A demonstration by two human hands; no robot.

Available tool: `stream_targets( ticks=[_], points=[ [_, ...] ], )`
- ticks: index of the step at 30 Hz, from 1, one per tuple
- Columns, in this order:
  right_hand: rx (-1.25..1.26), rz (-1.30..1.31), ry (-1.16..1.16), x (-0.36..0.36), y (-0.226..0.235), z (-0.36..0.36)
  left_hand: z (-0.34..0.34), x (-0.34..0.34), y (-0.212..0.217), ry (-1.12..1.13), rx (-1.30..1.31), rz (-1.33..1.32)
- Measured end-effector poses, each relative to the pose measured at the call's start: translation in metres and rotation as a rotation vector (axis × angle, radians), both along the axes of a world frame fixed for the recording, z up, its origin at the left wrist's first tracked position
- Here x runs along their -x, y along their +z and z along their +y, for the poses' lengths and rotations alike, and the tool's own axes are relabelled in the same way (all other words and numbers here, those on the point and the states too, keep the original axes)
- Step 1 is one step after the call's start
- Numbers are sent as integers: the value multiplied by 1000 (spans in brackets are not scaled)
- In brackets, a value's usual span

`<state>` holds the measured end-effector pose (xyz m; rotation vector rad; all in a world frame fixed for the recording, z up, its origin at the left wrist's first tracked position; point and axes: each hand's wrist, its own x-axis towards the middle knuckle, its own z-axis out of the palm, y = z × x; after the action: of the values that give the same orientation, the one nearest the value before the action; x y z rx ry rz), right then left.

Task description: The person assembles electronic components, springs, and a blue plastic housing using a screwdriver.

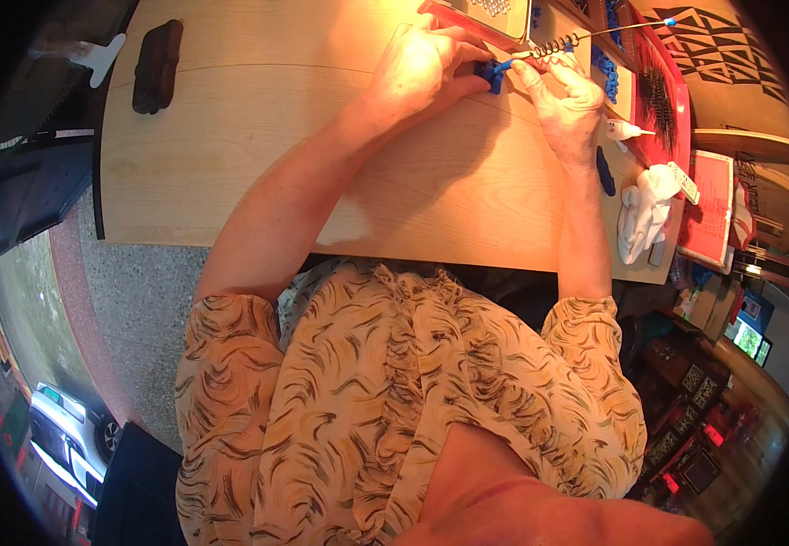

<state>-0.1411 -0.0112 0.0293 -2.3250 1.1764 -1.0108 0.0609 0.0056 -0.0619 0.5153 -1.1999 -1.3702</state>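
Over the far part of the wooden table (276, 136), my two hands work close together. My left hand (422, 68) pinches a small blue piece (491, 76), whose exact kind I cannot make out. The fingers of my right hand (562, 100) are closed on a dark coiled wire (553, 47), held just right of the blue piece. A long thin rod (626, 29) runs from the coil toward the upper right and ends in a blue tip (671, 22). The coil's near end points at the blue piece; whether they touch is hidden by my fingertips.
A red-edged tray (476, 25) with small shiny beads stands beyond my hands. On the right are blue pieces (605, 73), a red bin of dark wires (658, 96), a white squeeze bottle (626, 130) and a white cloth (646, 214). A dark brown block (158, 66) lies far left.
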Motion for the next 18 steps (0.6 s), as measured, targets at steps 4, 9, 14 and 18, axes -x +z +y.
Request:
stream_targets(
  ticks=[4,9,14,18],
  points=[
    [-22,-24,-24,-2,-2,1,-4,-3,7,413,492,-992],
    [-4,-22,-23,3,-3,0,1,3,28,549,457,-816],
    [-37,-89,-7,-1,-10,-1,-7,6,-3,376,197,-562],
    [-46,-31,-20,3,-4,3,-6,7,-9,286,167,-439]
  ],
)
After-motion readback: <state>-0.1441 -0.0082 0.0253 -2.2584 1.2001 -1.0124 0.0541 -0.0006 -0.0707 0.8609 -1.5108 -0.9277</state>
